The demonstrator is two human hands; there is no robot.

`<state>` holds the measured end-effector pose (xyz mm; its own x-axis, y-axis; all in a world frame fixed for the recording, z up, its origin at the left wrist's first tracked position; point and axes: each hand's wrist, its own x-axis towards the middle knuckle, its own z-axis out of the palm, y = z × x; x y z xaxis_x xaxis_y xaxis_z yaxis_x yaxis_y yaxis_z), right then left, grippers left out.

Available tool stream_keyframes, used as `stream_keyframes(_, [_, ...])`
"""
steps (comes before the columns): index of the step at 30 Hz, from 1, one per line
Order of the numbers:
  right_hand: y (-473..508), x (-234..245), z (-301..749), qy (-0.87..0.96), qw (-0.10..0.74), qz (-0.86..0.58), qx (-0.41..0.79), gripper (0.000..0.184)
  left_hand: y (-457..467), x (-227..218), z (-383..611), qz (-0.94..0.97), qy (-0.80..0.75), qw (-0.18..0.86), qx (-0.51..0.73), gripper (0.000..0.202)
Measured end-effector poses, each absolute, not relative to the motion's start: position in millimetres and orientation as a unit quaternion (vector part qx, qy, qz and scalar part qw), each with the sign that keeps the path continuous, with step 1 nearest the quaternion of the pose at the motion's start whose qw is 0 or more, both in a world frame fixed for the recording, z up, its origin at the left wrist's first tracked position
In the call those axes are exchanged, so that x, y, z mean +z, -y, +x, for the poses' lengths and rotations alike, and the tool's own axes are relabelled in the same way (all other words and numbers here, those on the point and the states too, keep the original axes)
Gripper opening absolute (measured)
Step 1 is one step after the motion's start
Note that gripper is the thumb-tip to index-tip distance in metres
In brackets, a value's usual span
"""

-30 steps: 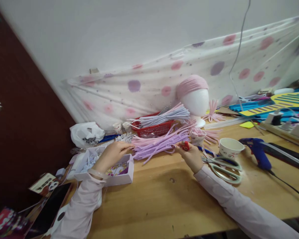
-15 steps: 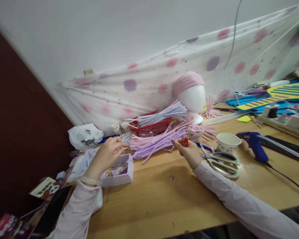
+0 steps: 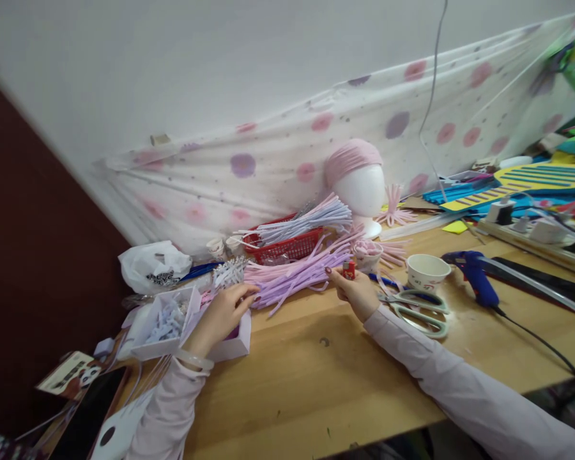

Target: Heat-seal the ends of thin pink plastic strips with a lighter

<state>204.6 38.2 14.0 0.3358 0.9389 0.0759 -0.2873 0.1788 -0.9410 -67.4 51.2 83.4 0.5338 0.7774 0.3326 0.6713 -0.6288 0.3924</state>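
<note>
My right hand (image 3: pixel 355 294) is closed around a red lighter (image 3: pixel 349 269), above the table in front of the pipe cleaners. My left hand (image 3: pixel 227 314) hovers over a white box (image 3: pixel 237 345) and covers most of what lies in it. Its fingers point right, bent and slightly apart, with nothing visible in them. Just beyond both hands lies a bundle of pink and purple pipe cleaners (image 3: pixel 297 275). Scissors with pale green handles (image 3: pixel 419 313) rest beside my right wrist. Another white box section (image 3: pixel 158 348) holds pale pieces.
Behind the bundle stands a red basket (image 3: pixel 287 250) of pale pipe cleaners. A white foam head (image 3: pixel 364 191) wears a pink band. To the right are a paper cup (image 3: pixel 429 273), a blue glue gun (image 3: pixel 476 278) with its cord, and a power strip (image 3: pixel 536 236). A white plastic bag (image 3: pixel 153 265) sits left.
My left hand has moved right and nearer, now covering the beads in the box and uncovering the pale pieces beside it. My right hand keeps the lighter. The view has shifted slightly right.
</note>
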Motion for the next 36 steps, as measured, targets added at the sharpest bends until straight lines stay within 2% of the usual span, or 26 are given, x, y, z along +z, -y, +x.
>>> stream_keyframes(8, [-41,9,202,0.353,0.676,-0.448,0.467,0.047,-50,73,-57,0.885,-0.403,0.061,0.227,0.022])
stream_keyframes(16, [-44,4,204,0.358,0.658,-0.453,0.484,0.044,-47,45,-57,0.876,-0.381,0.038,0.294,0.020])
stream_keyframes(23, [-45,4,205,0.352,0.651,-0.453,0.497,0.044,-41,29,-52,0.874,-0.377,-0.014,0.306,0.020])
stream_keyframes(25, [-45,3,206,0.327,0.624,-0.463,0.538,0.042,-37,28,-50,0.864,-0.384,-0.040,0.323,0.019])
stream_keyframes(29, [-44,3,207,0.289,0.545,-0.439,0.654,0.051,-32,26,-47,0.836,-0.396,-0.101,0.367,0.017])
stream_keyframes(36, [-37,6,198,0.267,0.524,-0.462,0.664,0.042,-25,20,-42,0.816,-0.383,-0.187,0.389,0.014])
